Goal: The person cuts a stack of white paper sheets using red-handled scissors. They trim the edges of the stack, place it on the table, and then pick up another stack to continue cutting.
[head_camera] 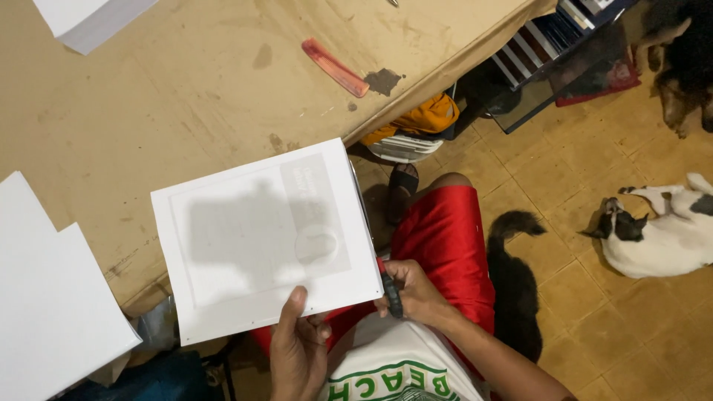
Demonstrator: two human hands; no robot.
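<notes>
the left hand point(297, 349) pinches the near edge of a white square cardboard sheet point(264, 238), thumb lying on top and the other fingers tucked beneath, so it is closed on the sheet. the sheet is held roughly flat, half over the edge of the tan worktable point(148, 96) and half out over the person's lap, and a faint grey print shows through its upper face. the right hand point(416, 293) sits at the sheet's near right corner, fingers curled shut around a small dark-handled tool point(391, 293) that stands against the sheet's right edge; what kind of tool it is cannot be told, since only the black grip shows. below the sheet are red shorts point(445, 238) and a white shirt with green lettering point(394, 371). on the table, well apart from the hands, lies a red comb point(334, 67) beside a dark stain point(382, 80), with a stack of white sheets point(85, 22) at the far left corner and more white sheets point(52, 297) at the near left. under the table an orange cloth point(427, 119) rests on a white plastic chair point(405, 147). on the tiled floor point(594, 327) a black-and-white dog point(661, 230) lies to the right, a black animal's tail point(516, 223) curls beside the person's leg, and another dark dog point(683, 59) is partly in view at the top right.
</notes>
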